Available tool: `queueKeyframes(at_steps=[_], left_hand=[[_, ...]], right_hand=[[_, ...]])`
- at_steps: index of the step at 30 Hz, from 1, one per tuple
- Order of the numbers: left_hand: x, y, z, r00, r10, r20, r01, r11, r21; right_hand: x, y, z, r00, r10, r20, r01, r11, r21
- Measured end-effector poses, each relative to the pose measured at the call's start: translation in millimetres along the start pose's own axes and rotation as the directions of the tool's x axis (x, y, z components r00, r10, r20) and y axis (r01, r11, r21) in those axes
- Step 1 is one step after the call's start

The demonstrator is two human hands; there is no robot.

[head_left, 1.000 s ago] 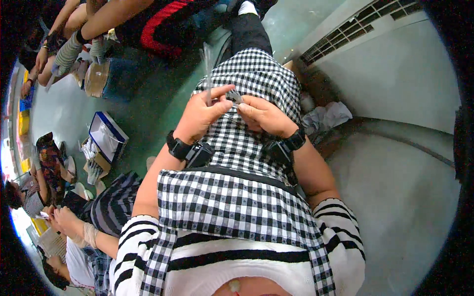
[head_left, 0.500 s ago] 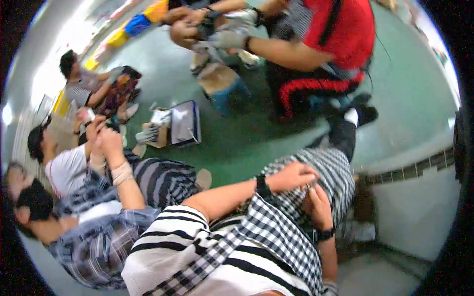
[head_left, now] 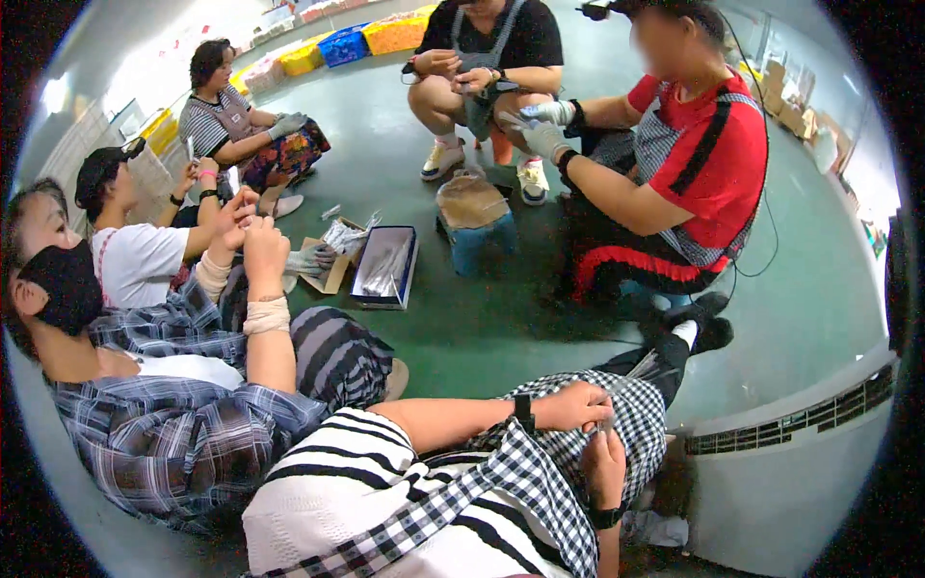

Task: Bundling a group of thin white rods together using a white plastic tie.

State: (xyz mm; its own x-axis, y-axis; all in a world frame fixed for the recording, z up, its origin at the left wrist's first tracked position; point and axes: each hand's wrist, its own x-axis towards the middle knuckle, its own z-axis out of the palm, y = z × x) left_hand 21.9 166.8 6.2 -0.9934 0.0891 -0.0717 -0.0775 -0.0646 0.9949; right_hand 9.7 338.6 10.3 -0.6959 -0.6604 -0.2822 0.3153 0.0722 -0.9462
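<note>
My left hand [head_left: 574, 406] is closed in a pinch above my lap, over the black-and-white checked apron [head_left: 520, 472]. Just below it, my right hand [head_left: 604, 466] is closed too, its fingertips close to those of the left. A small, thin, pale thing seems to lie between the two sets of fingers, too small to make out. Each wrist wears a dark band.
At my left sits a person in a plaid shirt [head_left: 183, 433], hands raised. Others sit around, one in a red shirt [head_left: 708, 149]. An open box of silvery pieces [head_left: 383, 275], a cardboard box [head_left: 326, 279] and a blue stool [head_left: 479, 241] stand on the floor.
My view has tilted up, bringing more of the seated people into sight. My hands stay pinched close together, slightly lower in the picture. The red-shirted person's gloved hands appear farther right.
</note>
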Motion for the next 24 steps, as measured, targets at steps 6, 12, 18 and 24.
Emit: queueKeyframes(at_steps=[6,12,18,24], left_hand=[[-4.3,21.8,4.2,0.980,-0.057,0.191,0.125,0.923,-0.364],[-5.2,30.0,7.3,0.934,0.145,0.327,-0.030,0.942,-0.334],[-13.0,45.8,3.6,0.892,0.053,0.449,0.016,0.989,-0.148],[-4.4,27.8,9.9,0.967,0.158,0.199,-0.104,0.960,-0.259]], right_hand=[[-9.4,-3.9,-0.9,0.995,0.016,-0.099,0.000,0.987,0.163],[-18.2,-18.0,1.9,0.998,-0.064,-0.021,0.067,0.965,0.252],[-22.7,-6.7,-12.2,0.982,-0.032,0.189,-0.046,0.918,0.394],[-9.4,-23.6,-6.5,0.982,0.018,0.190,-0.063,0.971,0.232]])
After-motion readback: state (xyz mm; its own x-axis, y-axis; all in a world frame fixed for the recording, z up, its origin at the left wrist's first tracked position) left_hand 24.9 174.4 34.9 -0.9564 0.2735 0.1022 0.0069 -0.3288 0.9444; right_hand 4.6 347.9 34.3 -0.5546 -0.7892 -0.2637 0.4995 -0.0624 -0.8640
